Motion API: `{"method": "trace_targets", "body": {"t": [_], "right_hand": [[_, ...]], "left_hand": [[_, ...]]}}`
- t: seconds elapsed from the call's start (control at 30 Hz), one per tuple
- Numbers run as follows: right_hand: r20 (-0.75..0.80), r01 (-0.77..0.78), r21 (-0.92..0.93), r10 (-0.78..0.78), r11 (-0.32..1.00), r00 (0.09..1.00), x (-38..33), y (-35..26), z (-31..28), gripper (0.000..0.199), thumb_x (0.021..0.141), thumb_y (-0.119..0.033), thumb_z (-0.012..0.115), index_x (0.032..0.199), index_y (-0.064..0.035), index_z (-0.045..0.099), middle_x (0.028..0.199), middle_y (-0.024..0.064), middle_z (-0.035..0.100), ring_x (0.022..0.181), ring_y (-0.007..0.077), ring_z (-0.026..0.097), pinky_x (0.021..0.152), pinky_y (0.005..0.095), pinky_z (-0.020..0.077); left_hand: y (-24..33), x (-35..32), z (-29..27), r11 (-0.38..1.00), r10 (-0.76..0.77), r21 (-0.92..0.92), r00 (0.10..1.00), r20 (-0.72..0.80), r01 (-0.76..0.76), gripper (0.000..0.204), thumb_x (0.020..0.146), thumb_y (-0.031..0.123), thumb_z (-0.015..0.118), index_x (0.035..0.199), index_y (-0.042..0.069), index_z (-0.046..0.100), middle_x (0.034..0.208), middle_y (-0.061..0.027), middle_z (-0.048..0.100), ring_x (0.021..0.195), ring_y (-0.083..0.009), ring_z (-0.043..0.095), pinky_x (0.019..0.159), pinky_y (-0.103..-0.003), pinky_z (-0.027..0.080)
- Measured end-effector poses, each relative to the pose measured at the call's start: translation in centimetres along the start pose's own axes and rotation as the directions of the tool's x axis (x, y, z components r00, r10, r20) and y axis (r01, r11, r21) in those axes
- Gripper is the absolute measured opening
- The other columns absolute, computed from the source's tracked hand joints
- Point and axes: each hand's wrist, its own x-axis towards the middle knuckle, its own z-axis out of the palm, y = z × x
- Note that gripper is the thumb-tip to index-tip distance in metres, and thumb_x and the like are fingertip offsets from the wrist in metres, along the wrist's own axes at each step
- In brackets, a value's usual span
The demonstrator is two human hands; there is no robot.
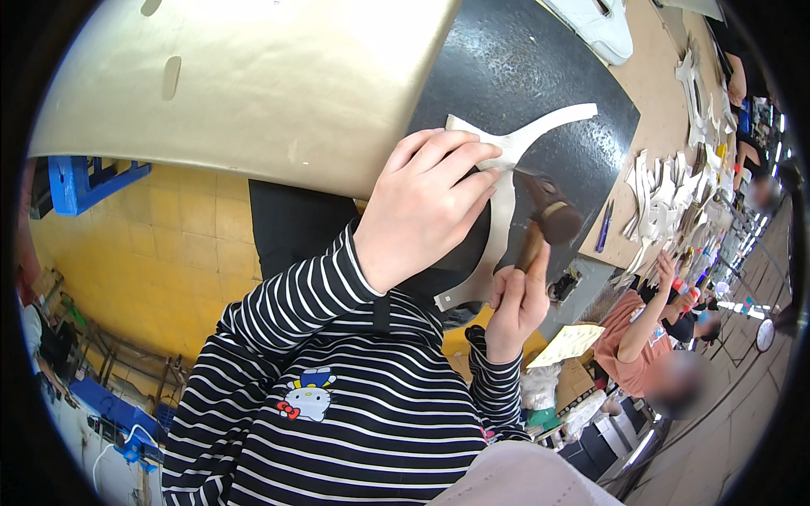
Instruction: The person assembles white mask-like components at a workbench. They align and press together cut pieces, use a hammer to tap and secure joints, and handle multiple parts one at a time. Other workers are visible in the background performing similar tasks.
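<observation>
My left hand (426, 202) presses flat on a pale, curved leather-like cut piece (506, 169) that lies on a dark stone slab (523, 76). Its fingers cover the piece's upper middle. My right hand (517, 304) grips the wooden handle of a small hammer (548, 215), whose dark round head rests on or just above the piece, right beside my left fingertips. Both sleeves are black with white stripes.
A large shiny beige sheet (253, 76) covers the slab's left part. Stacks of pale cut pieces (666, 190) and a blue pen (604, 226) lie on the brown bench to the right. Another person in an orange shirt (633, 333) works further along. Yellow tiled floor (169, 236) lies below.
</observation>
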Motion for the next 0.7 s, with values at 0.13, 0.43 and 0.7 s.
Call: {"method": "trace_targets", "body": {"t": [0.13, 0.43, 0.7], "right_hand": [[0.006, -0.015, -0.007, 0.015, 1.0, 1.0, 0.0, 0.03, -0.08, 0.053, 0.108, -0.006, 0.041, 0.161, -0.002, 0.031, 0.07, -0.0004, 0.051, 0.056, 0.0034, 0.042, 0.049, 0.0194, 0.0343], [0.055, -0.04, -0.118, 0.046, 0.992, 0.997, -0.15, 0.11, -0.06, 0.054, 0.11, -0.01, 0.042, 0.161, -0.0031, 0.029, 0.071, 0.0017, 0.052, 0.056, 0.0047, 0.042, 0.049, 0.0201, 0.0355], [0.071, -0.018, -0.074, 0.023, 0.997, 0.997, -0.1, 0.03, -0.49, 0.054, 0.108, -0.008, 0.042, 0.161, -0.0003, 0.029, 0.069, 0.0012, 0.051, 0.056, 0.0042, 0.043, 0.05, 0.0197, 0.0354]], "left_hand": [[0.06, -0.02, -0.08, 1.0, -0.006, 0.003, 1.0, 0.008, 0.006, 0.016, 0.084, 0.012, 0.075, 0.1, 0.009, 0.077, 0.12, 0.0003, 0.07, 0.114, -0.0217, 0.062, 0.101, -0.041, 0.045], [0.08, -0.14, 0.08, 1.0, 0.002, -0.004, 1.0, 0.002, -0.002, 0.017, 0.084, 0.011, 0.075, 0.101, 0.01, 0.076, 0.119, 0.0001, 0.07, 0.115, -0.0212, 0.062, 0.102, -0.041, 0.045], [0.09, -0.05, 0.03, 1.0, 0.003, -0.004, 1.0, -0.004, -0.003, 0.016, 0.084, 0.011, 0.075, 0.1, 0.009, 0.076, 0.119, -0.0001, 0.07, 0.114, -0.0214, 0.062, 0.101, -0.041, 0.045]]}}
